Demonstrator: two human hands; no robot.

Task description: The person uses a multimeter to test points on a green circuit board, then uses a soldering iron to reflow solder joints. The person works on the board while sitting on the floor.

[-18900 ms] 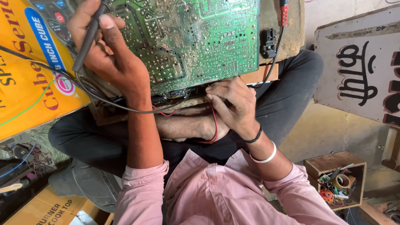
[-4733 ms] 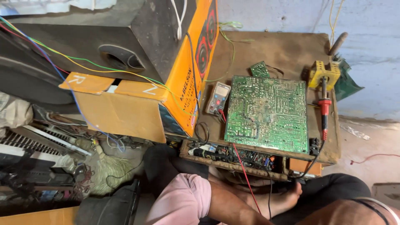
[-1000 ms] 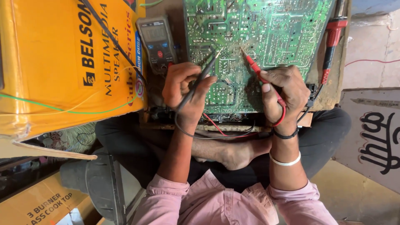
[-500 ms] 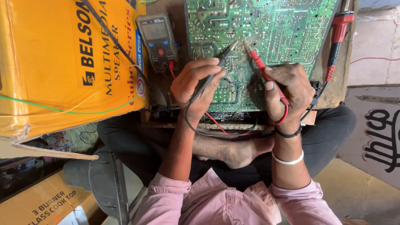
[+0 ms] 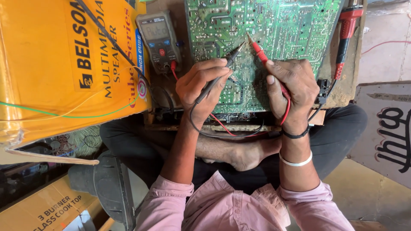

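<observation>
Black plastic fills my left hand [image 5: 204,87]: the fingers are curled around a slim black meter probe [image 5: 218,75], held like a pen, its tip resting on the solder side of the large green printed circuit board [image 5: 278,38]. My right hand [image 5: 291,90] is closed around a slim red meter probe [image 5: 262,53], thumb along the shaft, and its tip touches the board just beside the black one, the two points close together but apart.

Against the view half a second ago, both hands sit a little lower on the board and the two tips have drawn nearer each other; a second ago the left hand was further left, near the board's edge. Nearly five seconds back neither hand was on the board at all.

A black lead and a red lead [image 5: 222,126] loop from the probes down under my wrists. The board lies flat on a worn brown wooden work surface [image 5: 349,85], right in front of my crossed legs. Left of the board, touching nothing I hold, lies a grey handheld multimeter with a red button [image 5: 159,40]. Beside that stands a big orange cardboard box [image 5: 55,72]. At the board's right edge lies a red-handled soldering iron [image 5: 344,38]. A black band and a white bangle [image 5: 295,161] circle my right wrist.
</observation>
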